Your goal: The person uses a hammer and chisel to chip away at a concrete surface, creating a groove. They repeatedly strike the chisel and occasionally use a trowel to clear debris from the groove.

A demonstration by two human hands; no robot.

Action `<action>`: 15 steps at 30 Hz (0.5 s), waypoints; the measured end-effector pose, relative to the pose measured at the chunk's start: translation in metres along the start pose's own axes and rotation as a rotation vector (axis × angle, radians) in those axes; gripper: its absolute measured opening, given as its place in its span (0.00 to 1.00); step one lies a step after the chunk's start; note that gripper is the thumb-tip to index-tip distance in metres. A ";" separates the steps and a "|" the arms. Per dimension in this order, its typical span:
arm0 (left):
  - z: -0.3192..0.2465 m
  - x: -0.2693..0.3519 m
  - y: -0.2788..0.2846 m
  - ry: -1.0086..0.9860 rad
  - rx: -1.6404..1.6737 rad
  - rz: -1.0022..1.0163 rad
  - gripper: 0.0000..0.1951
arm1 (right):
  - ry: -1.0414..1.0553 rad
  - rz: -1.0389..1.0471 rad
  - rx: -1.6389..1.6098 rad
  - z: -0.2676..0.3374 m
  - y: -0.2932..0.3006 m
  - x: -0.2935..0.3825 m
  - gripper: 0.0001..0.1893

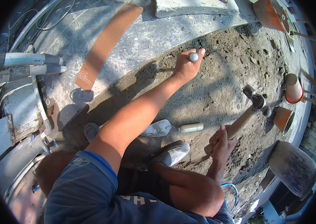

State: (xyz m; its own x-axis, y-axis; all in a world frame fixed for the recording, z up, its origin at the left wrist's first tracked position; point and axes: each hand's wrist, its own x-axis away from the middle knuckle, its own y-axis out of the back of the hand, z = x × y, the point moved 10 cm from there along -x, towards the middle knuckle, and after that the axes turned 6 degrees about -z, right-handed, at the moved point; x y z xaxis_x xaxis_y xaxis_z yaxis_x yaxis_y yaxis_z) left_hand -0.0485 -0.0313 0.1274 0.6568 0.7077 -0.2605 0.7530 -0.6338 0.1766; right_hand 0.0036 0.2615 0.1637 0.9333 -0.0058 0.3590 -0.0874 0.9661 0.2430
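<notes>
My left hand (187, 65) is closed around a chisel or metal bar (193, 57). Only its round, worn head shows, pointing up at me; the lower end is hidden below the fist. Beneath it lies rough, broken soil (216, 81) along a concrete edge. Lower right, my right hand (221, 144) grips the wooden handle of a hammer (241, 121). The hammer's dark metal head (258, 101) is held above the ground, apart from the chisel. Between my feet and the left forearm, a pointed trowel (160, 128) with a pale wooden handle rests on the soil.
A brown tile strip (109, 46) lies on the concrete slab (135, 42), near a white block (197, 7). Capped pipes (32, 63) jut in from the left. Orange pots (284, 119) and a dark bucket (293, 168) line the right side. My shoe (176, 154) stands near the trowel.
</notes>
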 end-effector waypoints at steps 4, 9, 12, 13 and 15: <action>-0.064 0.041 -0.026 -0.364 0.095 0.118 0.22 | 0.010 -0.032 -0.030 0.004 0.006 -0.004 0.14; -0.022 0.022 -0.005 -0.460 -0.194 0.023 0.21 | 0.066 -0.028 -0.061 0.012 0.013 -0.009 0.13; 0.016 0.013 -0.001 -0.425 -0.215 0.006 0.22 | 0.059 -0.042 -0.053 0.009 0.012 -0.007 0.13; 0.018 0.010 -0.007 -0.373 -0.215 0.010 0.22 | 0.059 -0.042 -0.052 0.009 0.012 -0.007 0.13; 0.015 -0.001 -0.006 -0.327 -0.225 0.010 0.22 | 0.042 -0.059 -0.042 0.005 0.010 -0.009 0.14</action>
State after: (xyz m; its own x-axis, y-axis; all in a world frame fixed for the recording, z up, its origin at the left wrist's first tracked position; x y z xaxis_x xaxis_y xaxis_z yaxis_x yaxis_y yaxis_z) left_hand -0.0543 -0.0336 0.1125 0.6437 0.5422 -0.5401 0.7608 -0.5302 0.3744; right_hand -0.0072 0.2694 0.1679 0.9504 -0.0533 0.3066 -0.0179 0.9742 0.2248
